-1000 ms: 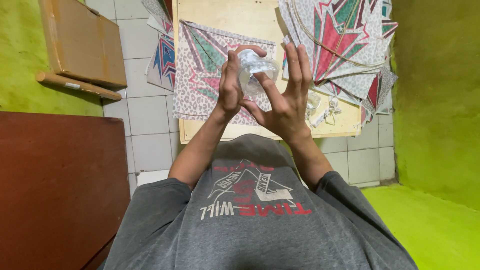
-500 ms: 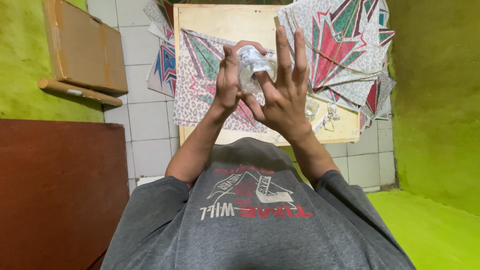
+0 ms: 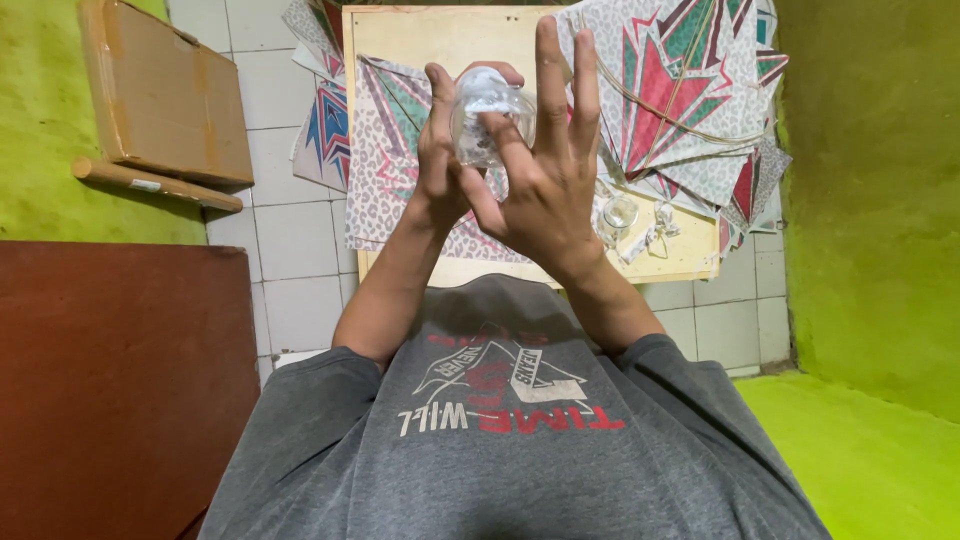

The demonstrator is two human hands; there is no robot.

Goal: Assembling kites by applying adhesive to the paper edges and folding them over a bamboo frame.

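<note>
Clear plastic container (image 3: 485,125) held up between both hands over wooden board (image 3: 440,40)'s near edge; left hand (image 3: 440,165) wraps it, right hand (image 3: 545,185) presses palm against it, fingers spread. Patterned kites (image 3: 690,100) at board's right edge.

Home craft workspace, floor-level: white tiled floor (image 3: 290,250), bright green painted walls (image 3: 870,200), pale wooden work board (image 3: 450,40) stacked with patterned paper kites (image 3: 700,90), brown cardboard box (image 3: 165,95), dark brown wooden panel (image 3: 110,380).
</note>
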